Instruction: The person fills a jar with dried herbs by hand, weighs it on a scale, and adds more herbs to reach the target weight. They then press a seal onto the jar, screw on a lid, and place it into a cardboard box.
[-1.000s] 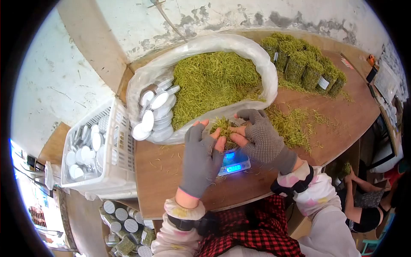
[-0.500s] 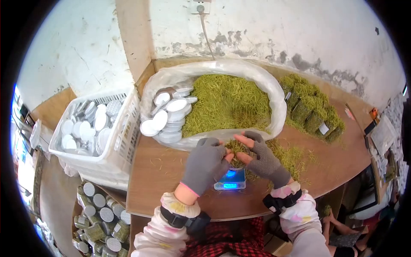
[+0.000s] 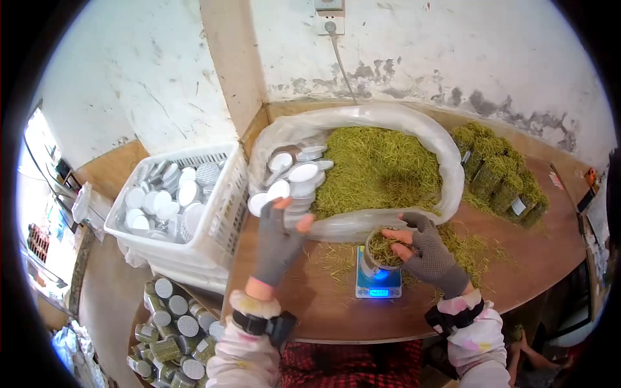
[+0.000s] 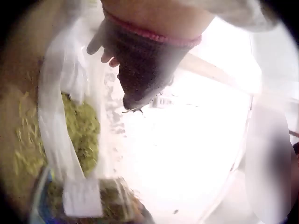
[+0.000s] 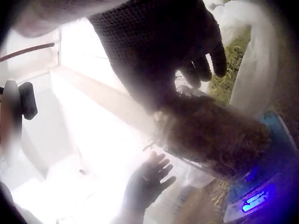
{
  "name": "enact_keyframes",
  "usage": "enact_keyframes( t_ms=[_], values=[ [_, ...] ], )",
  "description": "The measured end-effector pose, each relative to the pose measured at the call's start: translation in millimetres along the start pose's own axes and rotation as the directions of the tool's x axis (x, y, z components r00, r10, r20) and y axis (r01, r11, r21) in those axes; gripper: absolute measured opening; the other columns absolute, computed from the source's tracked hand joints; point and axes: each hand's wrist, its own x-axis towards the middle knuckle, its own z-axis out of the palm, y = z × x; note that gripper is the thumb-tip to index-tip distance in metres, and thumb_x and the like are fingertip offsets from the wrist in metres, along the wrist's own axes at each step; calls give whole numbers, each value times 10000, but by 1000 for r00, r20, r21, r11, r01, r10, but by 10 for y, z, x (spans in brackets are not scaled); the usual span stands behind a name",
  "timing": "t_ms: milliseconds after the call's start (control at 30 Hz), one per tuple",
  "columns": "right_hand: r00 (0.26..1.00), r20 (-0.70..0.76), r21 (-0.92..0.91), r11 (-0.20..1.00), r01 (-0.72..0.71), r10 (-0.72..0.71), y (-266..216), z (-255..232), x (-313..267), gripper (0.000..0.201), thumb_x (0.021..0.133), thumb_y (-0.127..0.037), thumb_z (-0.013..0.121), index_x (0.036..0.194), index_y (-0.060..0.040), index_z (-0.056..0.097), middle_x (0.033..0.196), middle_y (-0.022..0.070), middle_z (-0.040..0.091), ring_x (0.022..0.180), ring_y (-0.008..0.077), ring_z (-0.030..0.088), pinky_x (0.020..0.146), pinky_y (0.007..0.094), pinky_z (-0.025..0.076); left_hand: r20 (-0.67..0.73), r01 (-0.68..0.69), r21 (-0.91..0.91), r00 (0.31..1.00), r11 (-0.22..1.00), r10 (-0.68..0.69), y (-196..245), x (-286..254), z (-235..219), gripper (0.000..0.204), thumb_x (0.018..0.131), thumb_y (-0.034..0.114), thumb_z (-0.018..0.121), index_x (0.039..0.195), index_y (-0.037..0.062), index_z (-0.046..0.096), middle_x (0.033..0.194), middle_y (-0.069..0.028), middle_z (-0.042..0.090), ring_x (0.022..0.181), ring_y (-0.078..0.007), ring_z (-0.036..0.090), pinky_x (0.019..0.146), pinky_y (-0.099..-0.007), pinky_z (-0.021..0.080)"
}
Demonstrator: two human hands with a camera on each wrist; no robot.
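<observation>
Jar [image 3: 373,259] w/ wht label [image 4: 83,199], illeg., on scale [image 3: 363,282]

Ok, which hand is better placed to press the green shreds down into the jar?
Right, probably: the right hand is at the mouth of the jar on the scale; the left hand hovers nearer the lids.

cord [image 3: 340,61] against stained wall [image 3: 491,58].

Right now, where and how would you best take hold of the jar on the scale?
I'd grip the jar around its upright, rounded wall, below the rim, coming from the left with the free left hand. Plant stems fill its mouth, where the right hand's fingers are.
</observation>
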Motion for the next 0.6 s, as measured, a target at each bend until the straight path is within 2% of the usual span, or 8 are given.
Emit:
enact_keyframes(
  t_ms=[67,167,233,333,467,533,567,600],
  values=[
    [1000,8,-34,999,-9,9,-11,17,9,360,962,-145,721,1320,-180,744,1451,230,502,1324,376,520,1107,451,433,-37,65,285,998,956,-57,-413,149,-66,673,903,405,806,1368,-23,574,1408,-247,545,1307,-408,546,1076,-457,459],
    [997,-33,74,995,-67,70,4,54,-35,346,946,-205,728,1290,-194,761,1420,280,533,1319,437,515,1124,501,405,-7,-6,333,1000,943,8,-659,370,-80,690,828,348,856,1322,-29,556,1358,-308,539,1228,-521,545,1037,-526,483],
    [999,-25,66,997,-46,48,-28,30,-24,348,947,-188,728,1293,-197,760,1398,285,553,1316,437,517,1112,495,413,-14,-103,414,993,904,120,-701,410,21,565,783,306,869,1192,3,623,1267,-275,616,1131,-492,610,958,-530,515],
    [998,-42,29,999,-39,41,43,59,-35,341,964,-258,707,1296,-197,759,1364,287,580,1300,439,526,1124,505,387,112,35,541,987,841,-113,-803,509,124,185,829,193,773,922,77,663,1025,-172,725,933,-424,687,813,-525,535],
    [999,-36,25,999,-23,24,80,68,-52,363,983,-331,675,1315,-204,747,1342,312,586,1268,468,534,1130,537,367,103,99,516,979,851,-176,-710,467,70,223,841,131,699,1045,54,651,1048,-207,692,973,-396,683,843,-498,530],
    [999,-45,39,999,-15,17,87,81,-53,363,985,-330,674,1319,-207,745,1337,321,586,1263,474,534,1124,541,374,-148,-53,76,987,996,63,-541,414,2,374,835,100,661,1199,34,605,1080,-159,638,1030,-285,651,899,-414,520],
    [998,-41,17,999,-37,37,60,72,-63,366,966,-281,702,1321,-204,745,1362,294,577,1289,447,527,1121,516,395,-133,-55,80,989,995,66,-402,320,-81,374,835,100,661,1199,34,605,1080,-159,638,1030,-285,651,899,-414,520],
    [998,-35,-5,998,-56,56,50,74,-71,379,947,-232,730,1324,-201,744,1388,268,568,1315,421,520,1118,491,416,-56,31,-195,998,980,-43,-76,207,-185,459,843,96,648,1287,28,553,1137,-140,586,1057,-251,608,931,-386,501]
  ],
)
